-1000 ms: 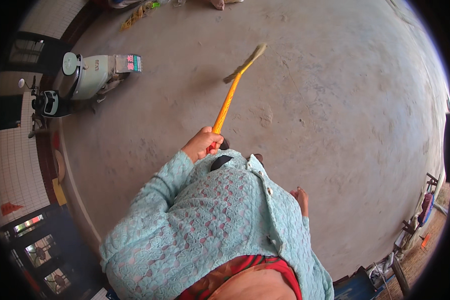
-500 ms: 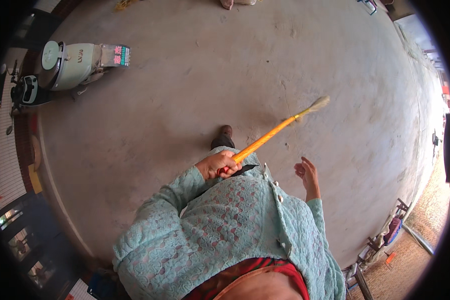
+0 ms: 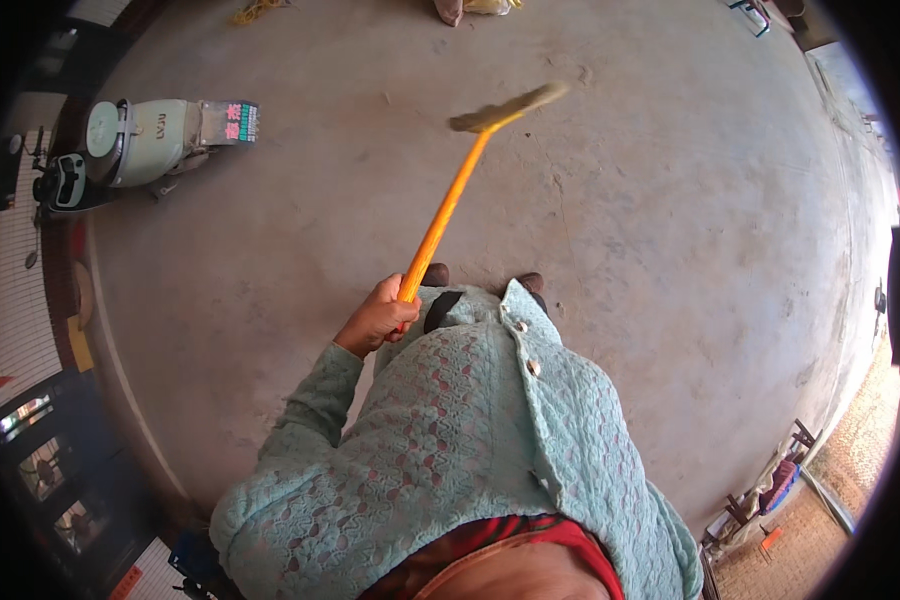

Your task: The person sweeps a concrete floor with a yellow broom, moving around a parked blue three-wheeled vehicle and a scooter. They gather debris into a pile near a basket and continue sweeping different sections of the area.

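Observation:
My left hand (image 3: 380,316) is closed around the upper end of a broom's orange handle (image 3: 444,216), in front of my waist. From there the broom slants forward and a little to the right. Its brownish bristle head (image 3: 515,106) spreads sideways at the far end, slightly blurred, over the concrete floor (image 3: 630,220). Whether the bristles touch the floor, I cannot tell. My right hand is out of sight; its sleeve runs down along my right side. Both of my shoes (image 3: 436,274) show just beyond the hem of my light blue knitted cardigan (image 3: 440,430).
A pale green scooter (image 3: 155,140) stands at the far left. At the top edge lie a sack-like bundle (image 3: 450,10) and some yellow strands (image 3: 258,10). Dark furniture (image 3: 80,460) lines the lower left. Assorted items (image 3: 760,500) sit at the lower right by a woven-textured surface (image 3: 800,550).
The broom has swung from the right toward the front, its head now seen broadside. My left hand moved slightly left and forward. My right hand has left the view, and a second shoe shows.

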Tool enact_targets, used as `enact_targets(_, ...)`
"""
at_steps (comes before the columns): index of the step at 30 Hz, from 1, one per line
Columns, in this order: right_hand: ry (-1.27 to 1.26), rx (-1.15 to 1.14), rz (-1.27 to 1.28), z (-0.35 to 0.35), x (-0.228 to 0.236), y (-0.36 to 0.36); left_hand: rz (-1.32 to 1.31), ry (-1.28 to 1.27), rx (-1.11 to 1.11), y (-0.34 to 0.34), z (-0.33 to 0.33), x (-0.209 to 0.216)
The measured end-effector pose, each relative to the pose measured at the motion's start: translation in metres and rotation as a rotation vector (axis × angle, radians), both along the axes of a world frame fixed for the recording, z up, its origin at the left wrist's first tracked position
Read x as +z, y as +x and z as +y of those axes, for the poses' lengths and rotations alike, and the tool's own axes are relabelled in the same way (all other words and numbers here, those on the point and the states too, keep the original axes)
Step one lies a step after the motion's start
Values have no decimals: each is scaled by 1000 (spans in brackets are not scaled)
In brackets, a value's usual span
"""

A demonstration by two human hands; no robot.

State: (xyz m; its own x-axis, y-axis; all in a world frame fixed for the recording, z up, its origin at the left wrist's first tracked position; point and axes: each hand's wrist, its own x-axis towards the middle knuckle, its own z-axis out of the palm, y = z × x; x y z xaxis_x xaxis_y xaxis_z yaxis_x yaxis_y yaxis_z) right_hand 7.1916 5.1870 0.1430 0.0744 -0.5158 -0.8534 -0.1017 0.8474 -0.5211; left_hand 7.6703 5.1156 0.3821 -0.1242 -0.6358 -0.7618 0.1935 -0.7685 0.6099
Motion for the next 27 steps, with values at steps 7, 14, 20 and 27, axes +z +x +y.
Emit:
enact_targets(7, -63, -200, -59, -109, 69, 12, -163, 64, 204, -12, -23, -49)
enact_targets(14, 15, -215, -14, -106, 70, -22, 80, 175, 121, -62, -42, -50)
enact_targets(20, 41, -259, -57, -98, 69, -37, 339, 202, 8, -101, -75, -58)
enact_targets(27, -13, -456, -47, -99, 53, -72, 571, 108, -32, -119, -108, -23)
